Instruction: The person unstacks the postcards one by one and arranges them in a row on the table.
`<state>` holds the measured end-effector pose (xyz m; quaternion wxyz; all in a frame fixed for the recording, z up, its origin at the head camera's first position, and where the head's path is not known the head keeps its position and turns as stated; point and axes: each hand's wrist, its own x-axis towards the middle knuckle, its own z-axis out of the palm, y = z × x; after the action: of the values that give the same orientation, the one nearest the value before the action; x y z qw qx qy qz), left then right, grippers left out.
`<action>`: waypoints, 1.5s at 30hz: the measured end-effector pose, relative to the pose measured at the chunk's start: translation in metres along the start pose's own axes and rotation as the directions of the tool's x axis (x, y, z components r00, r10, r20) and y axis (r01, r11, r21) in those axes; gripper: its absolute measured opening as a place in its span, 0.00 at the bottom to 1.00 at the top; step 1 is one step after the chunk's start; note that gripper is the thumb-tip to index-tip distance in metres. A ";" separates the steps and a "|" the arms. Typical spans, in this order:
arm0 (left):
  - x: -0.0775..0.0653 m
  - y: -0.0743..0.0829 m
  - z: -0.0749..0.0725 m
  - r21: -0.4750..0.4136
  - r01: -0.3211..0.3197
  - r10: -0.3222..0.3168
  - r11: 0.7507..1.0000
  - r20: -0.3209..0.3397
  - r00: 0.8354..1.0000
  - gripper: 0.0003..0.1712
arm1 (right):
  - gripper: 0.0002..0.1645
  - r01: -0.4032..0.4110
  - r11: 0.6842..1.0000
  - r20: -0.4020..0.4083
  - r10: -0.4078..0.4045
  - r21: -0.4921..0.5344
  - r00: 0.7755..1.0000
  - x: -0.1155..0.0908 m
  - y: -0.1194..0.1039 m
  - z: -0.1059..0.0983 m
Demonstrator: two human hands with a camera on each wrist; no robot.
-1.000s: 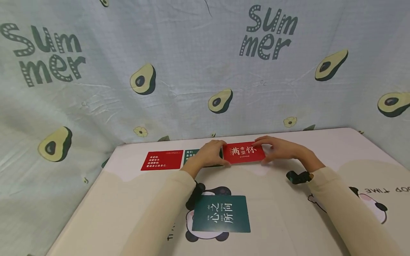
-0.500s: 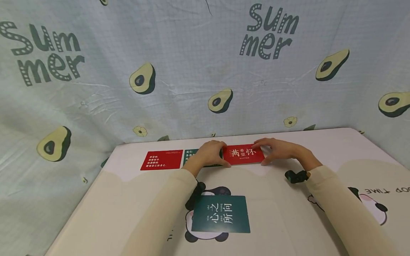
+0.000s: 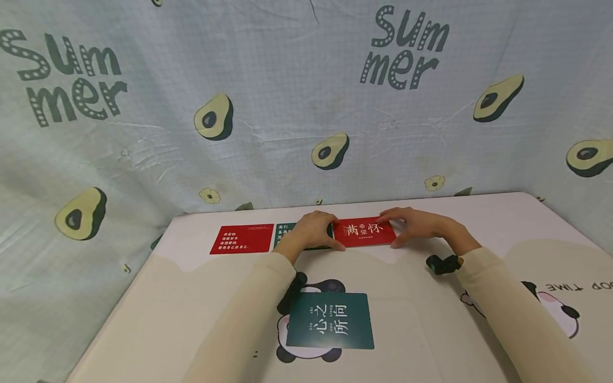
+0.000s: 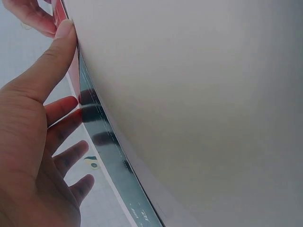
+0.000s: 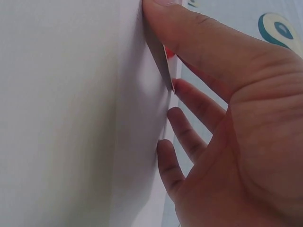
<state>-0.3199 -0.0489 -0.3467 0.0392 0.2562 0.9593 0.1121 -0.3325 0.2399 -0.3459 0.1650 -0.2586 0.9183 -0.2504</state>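
One red rectangular card with white characters (image 3: 364, 234), near the far edge of the cream cloth-covered table (image 3: 416, 319). Both ends pinched: left hand (image 3: 312, 231) on its left end, right hand (image 3: 419, 226) on its right, thumbs at the near edge. Card sits between the grips, long axis left-right, roughly parallel to the far edge; neither hand nearer. Key relation, my read: left short edge versus the dark green printed card (image 3: 283, 230) just left. Left hand hides that joint; can't tell touching or overlapping.
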 end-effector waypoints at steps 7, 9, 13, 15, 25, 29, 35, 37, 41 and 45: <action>0.001 -0.001 0.000 0.003 -0.006 0.006 1.000 0.006 1.000 0.43 | 0.44 0.016 1.000 -0.004 -0.016 0.010 1.000 -0.001 0.001 -0.001; 0.002 -0.001 0.001 0.003 -0.011 0.011 1.000 0.007 1.000 0.43 | 0.44 0.009 1.000 -0.005 -0.009 0.007 1.000 -0.001 0.001 0.000; 0.002 -0.002 0.001 0.000 -0.021 0.021 1.000 0.004 1.000 0.43 | 0.45 -0.009 1.000 -0.010 0.009 0.000 1.000 0.000 0.002 0.001; 0.002 -0.002 0.001 -0.001 -0.021 0.021 1.000 0.004 1.000 0.42 | 0.44 -0.019 1.000 -0.015 0.019 -0.001 1.000 -0.001 0.003 0.002; 0.002 -0.002 0.002 0.015 -0.014 0.014 1.000 -0.003 1.000 0.42 | 0.42 -0.011 1.000 -0.035 0.010 -0.014 0.999 -0.001 0.002 0.002; 0.002 -0.001 0.002 0.029 -0.016 0.016 0.999 -0.001 1.000 0.42 | 0.41 -0.004 1.000 -0.033 0.004 -0.006 0.999 -0.002 0.002 0.002; 0.001 0.000 0.002 0.034 -0.012 0.012 0.999 0.002 1.000 0.42 | 0.41 -0.019 1.000 -0.030 0.019 0.009 0.999 -0.001 0.004 0.003; 0.001 0.001 0.002 0.032 -0.010 0.010 0.999 0.002 1.000 0.42 | 0.41 -0.022 1.000 -0.030 0.022 0.013 0.999 -0.001 0.005 0.003; 0.000 0.000 0.001 0.006 -0.006 0.006 1.000 0.004 1.000 0.43 | 0.42 -0.019 1.000 -0.032 0.019 0.012 0.999 -0.002 0.004 0.003; -0.001 -0.002 -0.002 -0.053 0.005 -0.005 0.999 -0.001 1.000 0.42 | 0.44 -0.021 1.000 -0.040 0.021 0.012 0.999 -0.005 0.003 0.001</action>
<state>-0.3200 -0.0514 -0.3452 0.0456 0.2525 0.9567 0.1374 -0.3294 0.2442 -0.3473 0.1507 -0.2429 0.9226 -0.2589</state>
